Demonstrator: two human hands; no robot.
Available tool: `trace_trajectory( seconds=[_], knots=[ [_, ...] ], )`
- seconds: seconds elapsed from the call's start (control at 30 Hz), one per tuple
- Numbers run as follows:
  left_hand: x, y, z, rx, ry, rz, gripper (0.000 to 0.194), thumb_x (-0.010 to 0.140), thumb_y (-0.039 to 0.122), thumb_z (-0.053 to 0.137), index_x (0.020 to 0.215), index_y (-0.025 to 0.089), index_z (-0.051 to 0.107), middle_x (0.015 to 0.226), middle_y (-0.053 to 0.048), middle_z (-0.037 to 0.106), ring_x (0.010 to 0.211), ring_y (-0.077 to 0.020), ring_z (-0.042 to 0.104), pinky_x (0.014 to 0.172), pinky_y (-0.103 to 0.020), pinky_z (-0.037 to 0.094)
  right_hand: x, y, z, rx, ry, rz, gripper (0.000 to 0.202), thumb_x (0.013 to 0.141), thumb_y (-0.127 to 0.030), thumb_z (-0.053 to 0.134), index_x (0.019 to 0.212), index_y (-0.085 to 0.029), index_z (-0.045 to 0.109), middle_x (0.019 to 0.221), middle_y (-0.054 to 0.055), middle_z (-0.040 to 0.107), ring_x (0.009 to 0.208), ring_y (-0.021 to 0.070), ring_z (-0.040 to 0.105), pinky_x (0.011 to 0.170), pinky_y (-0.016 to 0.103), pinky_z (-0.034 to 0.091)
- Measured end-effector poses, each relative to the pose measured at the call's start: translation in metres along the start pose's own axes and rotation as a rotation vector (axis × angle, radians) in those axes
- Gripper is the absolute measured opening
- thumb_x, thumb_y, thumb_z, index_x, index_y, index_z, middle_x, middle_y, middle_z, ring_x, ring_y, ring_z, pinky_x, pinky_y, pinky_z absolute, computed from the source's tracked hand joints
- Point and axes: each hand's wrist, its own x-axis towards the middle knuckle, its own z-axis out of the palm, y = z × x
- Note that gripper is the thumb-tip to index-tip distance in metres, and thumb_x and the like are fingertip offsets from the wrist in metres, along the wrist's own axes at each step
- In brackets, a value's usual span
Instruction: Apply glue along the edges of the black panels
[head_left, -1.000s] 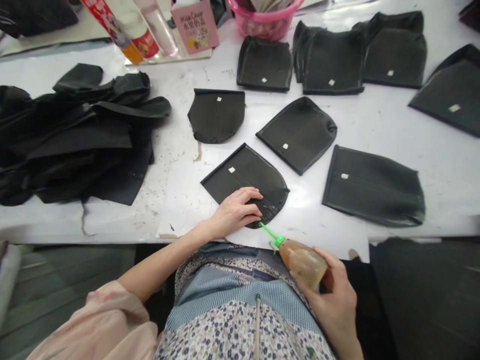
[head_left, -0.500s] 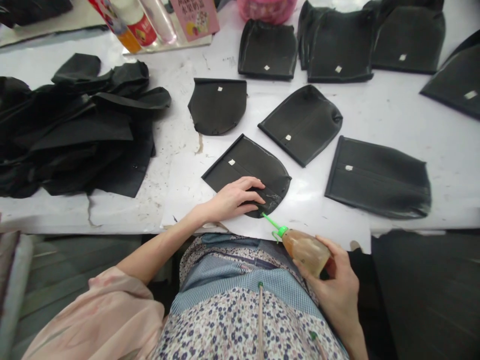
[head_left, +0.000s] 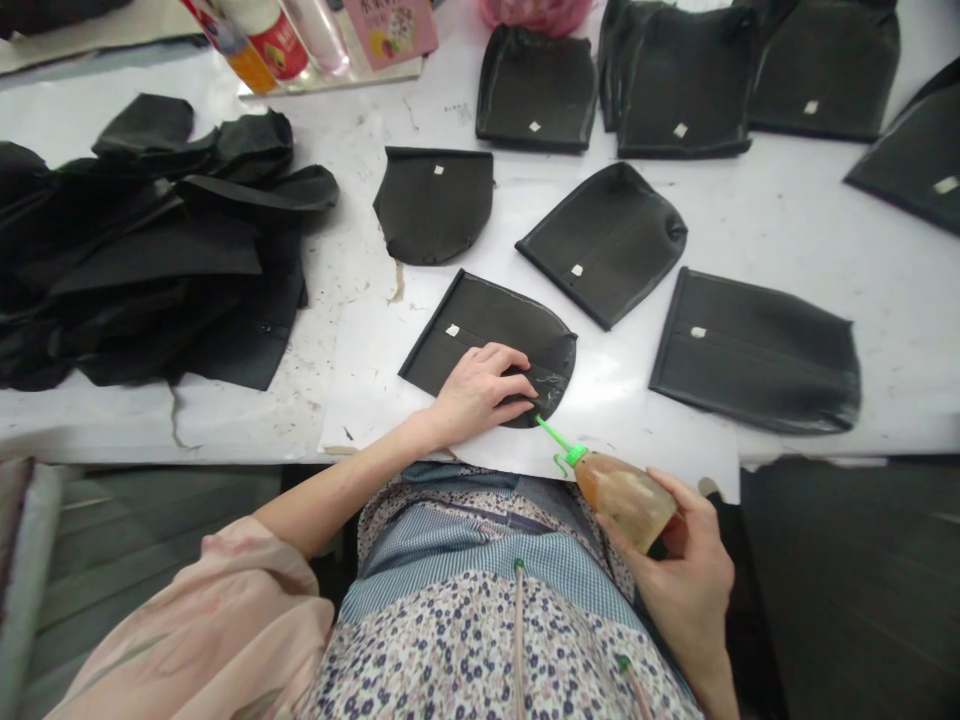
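Note:
A black leather-like piece with one rounded end and a small white sticker lies in front of me on a white sheet. My left hand rests on it, fingers spread and pressing flat near its lower edge. In my right hand is a glue bottle, squeezable and holding amber liquid, with a green nozzle. The nozzle tip is at the piece's rounded edge, just beside my left fingertips. Shiny wet-looking streaks show on the black surface there. Some of my right fingers are hidden behind the bottle.
Similar black pieces lie around, one at the right, others in a row at the back. A heap of black material covers the left. Bottles and a pink carton stand at the back. The table's front edge meets my apron.
The glue bottle and my right hand have shifted slightly right, its nozzle following the piece's edge. The piece has turned a little under my left hand.

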Motion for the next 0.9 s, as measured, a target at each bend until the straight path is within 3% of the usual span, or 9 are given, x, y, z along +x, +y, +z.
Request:
trace_trajectory(
  seconds=[0.23,0.43,0.6,0.73,0.9],
  knots=[
    [0.005,0.004,0.003,-0.005,0.025,-0.046,0.011,0.092,0.033,0.071,0.097,0.025,0.076,0.118,-0.007,0.065,0.113,-0.0261,0.057,0.087,-0.039,0.041,-0.009,-0.01,0.001,0.011,0.015,0.064,0.062,0.074,-0.05,0.086,0.124,-0.02,0.065,0.122,0.011,0.067,0.101,0.0272,0.069,0.081,0.037,0.061],
    [0.006,0.006,0.003,0.001,0.016,-0.068,0.013,0.093,0.034,0.069,0.099,0.024,0.075,0.118,-0.008,0.063,0.113,-0.0259,0.056,0.089,-0.039,0.043,-0.008,-0.004,0.012,-0.03,0.06,-0.05,0.062,0.078,-0.048,0.085,0.127,-0.02,0.062,0.119,0.011,0.068,0.099,0.0262,0.07,0.074,0.034,0.062],
    [0.008,0.0,-0.003,-0.004,-0.061,-0.006,0.026,0.095,0.041,0.066,0.114,0.024,0.073,0.125,-0.01,0.06,0.117,-0.0267,0.054,0.097,-0.042,0.046,-0.008,0.003,0.012,-0.119,0.131,-0.191,0.063,0.079,-0.042,0.085,0.133,-0.021,0.059,0.117,0.011,0.067,0.101,0.0272,0.07,0.082,0.037,0.062],
    [0.009,-0.003,-0.004,0.003,-0.081,0.035,0.033,0.098,0.044,0.061,0.12,0.023,0.071,0.125,-0.011,0.059,0.117,-0.0267,0.054,0.1,-0.043,0.048,-0.007,0.004,0.013,-0.178,0.182,-0.246,0.061,0.08,-0.041,0.085,0.131,-0.02,0.059,0.113,0.011,0.068,0.097,0.0259,0.071,0.077,0.035,0.062],
    [0.009,-0.001,-0.001,0.043,-0.07,0.014,0.031,0.097,0.044,0.063,0.118,0.023,0.071,0.124,-0.011,0.059,0.116,-0.0268,0.055,0.098,-0.043,0.049,-0.011,0.008,0.011,-0.172,0.154,-0.194,0.063,0.079,-0.047,0.084,0.131,-0.019,0.06,0.116,0.011,0.067,0.098,0.0264,0.07,0.08,0.036,0.061]
  ],
)
